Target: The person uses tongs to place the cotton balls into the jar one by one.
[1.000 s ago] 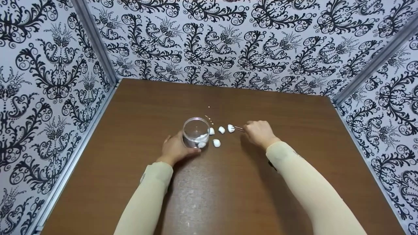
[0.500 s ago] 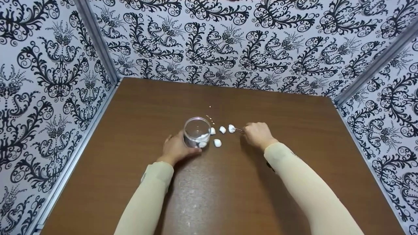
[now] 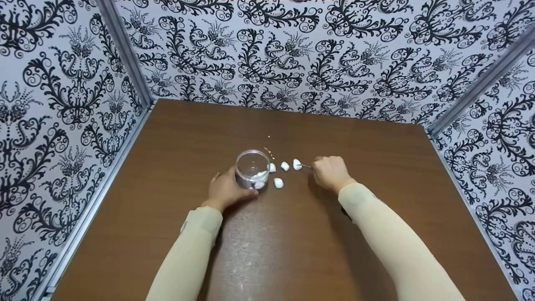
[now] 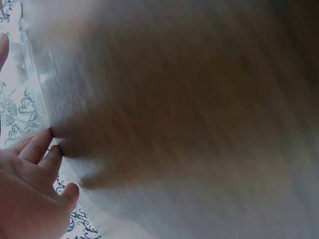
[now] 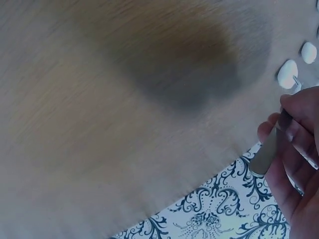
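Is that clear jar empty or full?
Neither: the clear jar is partly filled; white lumps show low inside, with space above.

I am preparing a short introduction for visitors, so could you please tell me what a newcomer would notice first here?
Probably the bold black-and-white scroll-patterned wall behind the brown table. Next, near the table's middle, a clear jar containing white pieces, gripped by the left hand. Then the right hand, right of the jar, holding a metal utensil with its tip at the rightmost white piece.
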{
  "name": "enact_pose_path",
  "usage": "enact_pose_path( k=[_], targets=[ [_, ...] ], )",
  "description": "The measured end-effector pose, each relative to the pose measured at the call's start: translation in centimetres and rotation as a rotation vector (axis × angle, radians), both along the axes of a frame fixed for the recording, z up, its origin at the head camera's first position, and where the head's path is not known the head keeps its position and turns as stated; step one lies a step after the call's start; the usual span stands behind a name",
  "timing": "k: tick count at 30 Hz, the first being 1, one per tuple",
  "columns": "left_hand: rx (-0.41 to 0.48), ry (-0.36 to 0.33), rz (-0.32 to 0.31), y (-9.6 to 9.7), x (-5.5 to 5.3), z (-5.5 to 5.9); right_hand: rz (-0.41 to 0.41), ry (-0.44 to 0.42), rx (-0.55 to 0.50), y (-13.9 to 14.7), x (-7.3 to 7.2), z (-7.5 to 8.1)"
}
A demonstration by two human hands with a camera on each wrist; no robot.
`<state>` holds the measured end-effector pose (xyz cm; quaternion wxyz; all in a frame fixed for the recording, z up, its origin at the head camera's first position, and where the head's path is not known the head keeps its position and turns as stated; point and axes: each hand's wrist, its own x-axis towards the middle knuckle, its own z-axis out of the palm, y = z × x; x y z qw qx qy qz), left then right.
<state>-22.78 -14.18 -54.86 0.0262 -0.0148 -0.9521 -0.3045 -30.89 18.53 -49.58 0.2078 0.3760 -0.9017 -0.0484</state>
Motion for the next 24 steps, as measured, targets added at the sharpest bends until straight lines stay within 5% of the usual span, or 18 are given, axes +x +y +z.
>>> enact_pose_path(
  k=[9, 24],
  targets=[
    [0.013, -0.009, -0.004, 0.1, -0.1, 0.3, -0.027, -0.023, -0.01, 1.2, 0.4, 1.7],
    [0.033, -0.037, 0.003, 0.0, 0.0, 0.2, 0.147, 0.067, -0.083, -0.9, 1.7, 5.5]
  ],
)
